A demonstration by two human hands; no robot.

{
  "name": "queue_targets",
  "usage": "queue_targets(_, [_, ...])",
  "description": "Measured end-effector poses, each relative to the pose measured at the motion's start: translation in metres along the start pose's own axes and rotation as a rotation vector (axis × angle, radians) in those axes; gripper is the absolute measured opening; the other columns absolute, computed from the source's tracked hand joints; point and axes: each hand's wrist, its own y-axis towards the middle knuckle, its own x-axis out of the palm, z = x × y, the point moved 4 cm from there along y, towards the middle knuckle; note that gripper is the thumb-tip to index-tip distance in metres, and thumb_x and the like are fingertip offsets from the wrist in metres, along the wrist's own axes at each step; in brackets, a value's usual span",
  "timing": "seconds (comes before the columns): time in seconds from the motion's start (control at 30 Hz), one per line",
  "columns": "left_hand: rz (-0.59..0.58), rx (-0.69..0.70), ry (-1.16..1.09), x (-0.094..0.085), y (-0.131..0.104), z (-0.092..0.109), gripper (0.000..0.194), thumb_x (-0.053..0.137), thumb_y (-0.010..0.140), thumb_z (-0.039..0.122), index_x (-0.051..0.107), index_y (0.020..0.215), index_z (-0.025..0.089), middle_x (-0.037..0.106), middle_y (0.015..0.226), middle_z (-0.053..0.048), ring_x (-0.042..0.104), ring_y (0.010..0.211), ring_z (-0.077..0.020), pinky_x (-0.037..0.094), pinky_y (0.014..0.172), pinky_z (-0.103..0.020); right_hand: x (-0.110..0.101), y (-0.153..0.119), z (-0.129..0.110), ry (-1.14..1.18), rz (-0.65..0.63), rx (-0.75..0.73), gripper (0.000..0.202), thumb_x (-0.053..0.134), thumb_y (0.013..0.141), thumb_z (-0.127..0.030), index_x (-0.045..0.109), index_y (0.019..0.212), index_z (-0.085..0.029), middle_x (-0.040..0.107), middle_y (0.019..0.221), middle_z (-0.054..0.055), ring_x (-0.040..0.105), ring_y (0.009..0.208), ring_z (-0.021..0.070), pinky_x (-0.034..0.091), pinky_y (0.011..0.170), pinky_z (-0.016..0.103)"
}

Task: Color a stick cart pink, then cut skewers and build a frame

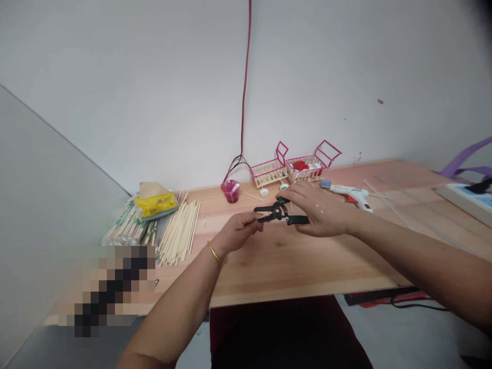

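My right hand (321,210) is wrapped round the dark green handles of a pair of wire strippers (275,211), held above the table with the black jaws spread and pointing left. At those jaws, my left hand (240,230) pinches a thin pale wooden stick (264,216), mostly hidden by the fingers. Behind the tool stand two little carts made of sticks with magenta rims: a left cart (269,174) and a right cart (305,169) with red and white things inside. White discs (264,192) lie in front of them.
Loose wooden sticks (180,233) lie left, beside packaged sticks (125,223) and a yellow packet (157,205). A magenta-stained cup (230,191) stands near the wall. A white glue gun (351,195) lies behind my right hand. A red-black cable (244,92) hangs down the wall.
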Motion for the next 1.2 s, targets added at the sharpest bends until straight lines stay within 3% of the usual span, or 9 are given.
queue_targets(0.1, [0.038,0.008,-0.075,0.003,0.000,0.004,0.033,0.043,0.091,0.041,0.056,0.076,0.014,0.046,0.068,0.001,0.040,0.063,-0.0094,0.035,0.060,-0.023,0.003,0.001,-0.001,0.036,0.041,0.017,0.065,0.060,0.066,-0.023,0.044,0.129,-0.017,0.055,0.115,0.016,0.049,0.107,0.0341,0.041,0.089,0.051])
queue_targets(0.23, [0.124,-0.006,-0.269,0.008,0.001,0.007,0.035,0.037,0.094,0.045,0.054,0.093,0.014,0.033,0.062,0.005,0.030,0.055,-0.0082,0.027,0.053,-0.022,0.013,0.005,-0.002,0.243,0.153,0.078,0.061,0.058,0.068,-0.020,0.044,0.127,-0.019,0.056,0.117,0.014,0.052,0.108,0.0312,0.043,0.090,0.048])
queue_targets(0.4, [0.187,-0.060,-0.244,0.008,0.000,0.008,0.037,0.041,0.090,0.051,0.053,0.096,0.016,0.036,0.063,0.004,0.032,0.056,-0.0090,0.030,0.055,-0.023,0.030,0.008,0.005,0.518,0.269,0.237,0.055,0.053,0.079,-0.027,0.038,0.132,-0.021,0.058,0.117,0.012,0.058,0.104,0.0263,0.047,0.089,0.045])
queue_targets(0.63, [0.226,-0.053,-0.258,0.005,0.000,0.008,0.035,0.040,0.092,0.047,0.055,0.092,0.015,0.036,0.062,0.005,0.032,0.056,-0.0083,0.029,0.055,-0.023,0.034,0.000,0.008,0.419,0.221,0.202,0.057,0.056,0.078,-0.026,0.040,0.132,-0.021,0.053,0.130,0.013,0.051,0.118,0.0301,0.043,0.096,0.047])
queue_targets(0.8, [0.228,-0.040,-0.263,0.006,0.002,0.003,0.033,0.041,0.092,0.046,0.053,0.090,0.015,0.037,0.063,0.005,0.033,0.056,-0.0078,0.028,0.055,-0.022,0.034,0.002,0.004,0.361,0.241,0.201,0.056,0.057,0.073,-0.020,0.043,0.128,-0.019,0.056,0.123,0.013,0.053,0.112,0.0297,0.044,0.093,0.045])
queue_targets(0.93, [0.233,-0.030,-0.230,0.005,0.002,0.001,0.033,0.043,0.091,0.047,0.050,0.085,0.015,0.038,0.063,0.005,0.034,0.057,-0.0084,0.029,0.056,-0.023,0.038,0.006,-0.004,0.305,0.135,0.178,0.055,0.058,0.065,-0.015,0.049,0.119,-0.019,0.058,0.108,0.012,0.054,0.100,0.0293,0.044,0.088,0.045])
queue_targets(1.2, [0.262,0.022,-0.059,-0.001,-0.001,0.005,0.034,0.041,0.092,0.042,0.048,0.072,0.016,0.045,0.066,0.002,0.041,0.063,-0.0100,0.033,0.063,-0.024,0.031,0.006,-0.005,0.246,0.150,0.143,0.063,0.061,0.063,-0.017,0.045,0.124,-0.018,0.054,0.111,0.013,0.048,0.103,0.0290,0.039,0.091,0.044])
